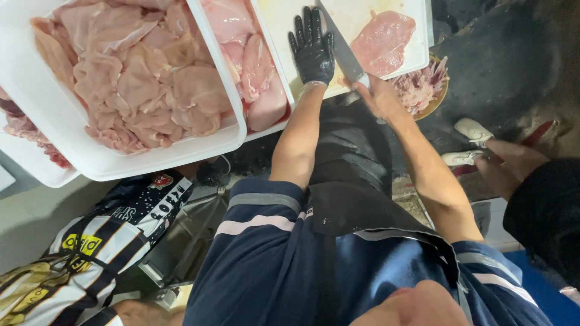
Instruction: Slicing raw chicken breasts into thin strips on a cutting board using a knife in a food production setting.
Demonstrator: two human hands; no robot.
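The left hand (312,49), in a black glove, lies flat on the white cutting board (290,24), fingers spread and holding nothing. The right hand (377,96), bare, grips the handle of a knife (341,51); its blade lies across the board beside the left hand. A raw chicken fillet (382,42) rests on the board, right of the blade. A bowl (423,90), apparently holding trimmings, sits at the board's near-right corner.
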